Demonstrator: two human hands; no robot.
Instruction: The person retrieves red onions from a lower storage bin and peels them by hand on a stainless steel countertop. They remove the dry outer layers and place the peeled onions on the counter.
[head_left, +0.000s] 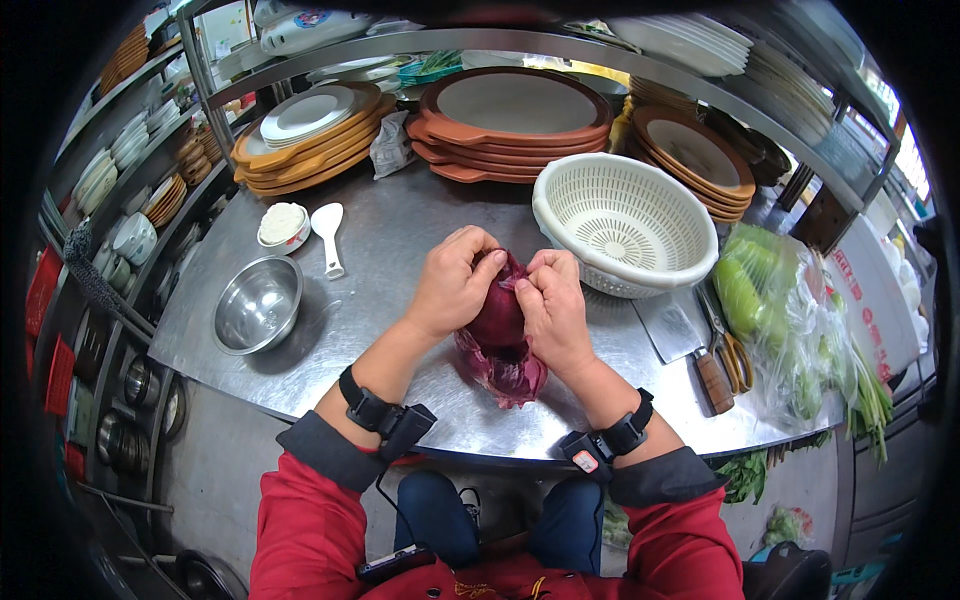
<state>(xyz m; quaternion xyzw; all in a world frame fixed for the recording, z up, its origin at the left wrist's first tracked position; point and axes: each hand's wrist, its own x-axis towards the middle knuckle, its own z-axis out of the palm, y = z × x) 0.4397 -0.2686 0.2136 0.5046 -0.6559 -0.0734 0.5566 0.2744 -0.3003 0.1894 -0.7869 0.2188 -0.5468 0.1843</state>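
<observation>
Both my hands grip a red onion (496, 315) above the steel table (375, 300). My left hand (457, 279) holds its upper left side, the thumb near the top. My right hand (555, 304) pinches papery skin at the top right. Loosened purple skin (510, 375) hangs below the bulb or lies under it; which, I cannot tell. A white plastic colander (626, 225) stands beyond my right hand. Right of that hand lie a cleaver (671, 326) with a wooden handle and scissors (724, 345). To the left are a steel bowl (259, 304), a white spoon (328, 236) and a small bowl of white paste (283, 225).
Stacked brown-rimmed plates (514, 112) and orange-rimmed plates (315, 146) line the table's back, under a metal shelf (480, 41). A plastic bag of green vegetables (780, 315) lies at the right. A dish rack (135, 277) stands at the left.
</observation>
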